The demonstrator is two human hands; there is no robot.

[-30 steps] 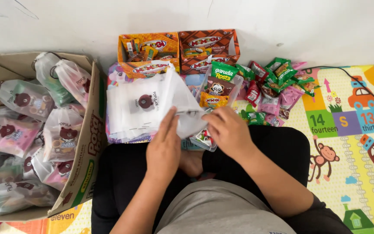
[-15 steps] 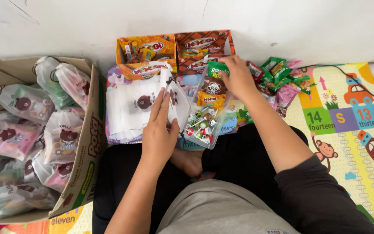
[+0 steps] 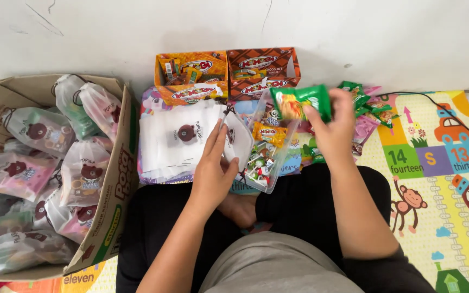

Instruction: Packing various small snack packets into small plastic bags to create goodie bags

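- Green snack packet is pinched in the right hand, lifted above the clear plastic tub, so it looks freshly picked from the snack pile by the wall.
- Left hand grips a small white drawstring pouch by its edge, mouth propped toward the packet, probably to keep it open.
- Stack of flat white pouches lies just beside it, within easy reach.
- Cardboard box on the left holds filled pouches; its near end is cut off by the frame.
- Can't tell what's already inside the held pouch, and the tub's lower contents are a jumble.
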